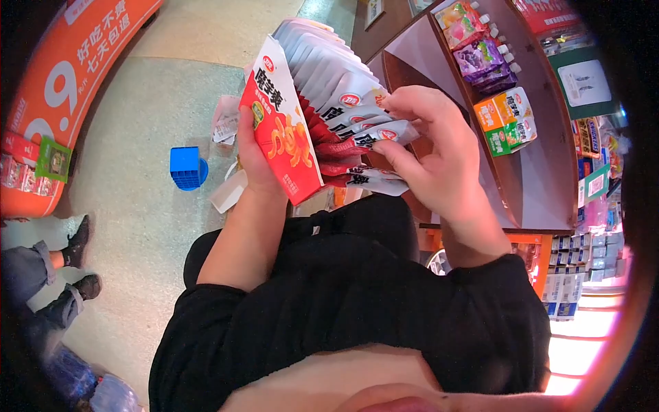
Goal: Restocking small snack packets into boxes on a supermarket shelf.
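My left hand (257,154) grips the side of an open red and white cardboard display box (288,139), which is tilted in front of my chest. Packed in a row inside it are several red and white snack pouches (334,77), standing on edge. The fingers and thumb of my right hand (443,154) pinch the top edges of pouches (376,139) at the near right side of the row. How many pouches lie between those fingers, I cannot tell.
Brown shelves (463,113) at the right hold capped pouches (479,56) and orange and green snack boxes (507,121). A blue plastic stool (186,167) and opened cartons (229,190) are on the floor. A person's legs (56,278) show at left, below an orange display stand (77,67).
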{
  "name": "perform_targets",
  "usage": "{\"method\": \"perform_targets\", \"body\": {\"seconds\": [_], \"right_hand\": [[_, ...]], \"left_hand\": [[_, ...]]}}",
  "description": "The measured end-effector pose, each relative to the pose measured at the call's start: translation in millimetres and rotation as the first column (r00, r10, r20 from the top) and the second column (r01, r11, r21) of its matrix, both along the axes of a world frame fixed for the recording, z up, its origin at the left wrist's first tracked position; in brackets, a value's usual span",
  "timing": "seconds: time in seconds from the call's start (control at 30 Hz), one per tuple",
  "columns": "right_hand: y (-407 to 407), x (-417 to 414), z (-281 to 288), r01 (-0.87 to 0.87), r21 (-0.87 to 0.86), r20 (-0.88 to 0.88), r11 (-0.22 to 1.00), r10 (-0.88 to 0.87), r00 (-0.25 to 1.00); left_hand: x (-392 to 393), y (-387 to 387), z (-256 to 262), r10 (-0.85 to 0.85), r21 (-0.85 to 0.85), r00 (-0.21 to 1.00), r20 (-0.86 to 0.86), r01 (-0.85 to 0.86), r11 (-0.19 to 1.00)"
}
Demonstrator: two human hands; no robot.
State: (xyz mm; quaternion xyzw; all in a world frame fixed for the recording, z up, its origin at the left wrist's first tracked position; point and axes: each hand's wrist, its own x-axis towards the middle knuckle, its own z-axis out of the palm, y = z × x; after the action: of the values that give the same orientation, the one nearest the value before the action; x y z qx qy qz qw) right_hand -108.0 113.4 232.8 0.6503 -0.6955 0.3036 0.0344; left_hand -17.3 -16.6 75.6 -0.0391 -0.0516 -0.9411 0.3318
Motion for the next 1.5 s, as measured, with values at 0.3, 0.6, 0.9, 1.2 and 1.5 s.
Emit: {"method": "perform_targets", "body": {"seconds": [0.3,0.6,0.9,1.2,1.5], "right_hand": [[2.2,-2.1,-0.7,-0.111,-0.142,-0.407,0.984,0.044,0.912],[6.4,-2.1,-5.1,-0.195,-0.009,-0.183,0.981,0.190,0.965],[6.3,-5.7,7.1,-0.131,0.169,-0.168,0.977,0.160,0.973],[14.2,-19.1,62.1,-0.199,-0.087,-0.335,0.976,0.159,0.929],[17.7,-19.6,72.0,-0.437,0.079,-0.536,0.896,0.407,0.740]], "left_hand": [[0.9,-6.0,-11.8,-0.005,0.024,0.999,0.047,0.004,1.000],[2.5,-1.7,-9.3,0.020,0.058,0.997,0.070,-0.024,0.998],[2.5,3.6,4.0,0.045,0.029,0.993,0.113,-0.048,0.998],[0.7,-7.7,-21.3,-0.059,0.026,0.995,0.077,0.057,0.998],[-2.9,-4.5,-27.6,-0.123,0.090,0.991,-0.056,0.128,0.988]]}}
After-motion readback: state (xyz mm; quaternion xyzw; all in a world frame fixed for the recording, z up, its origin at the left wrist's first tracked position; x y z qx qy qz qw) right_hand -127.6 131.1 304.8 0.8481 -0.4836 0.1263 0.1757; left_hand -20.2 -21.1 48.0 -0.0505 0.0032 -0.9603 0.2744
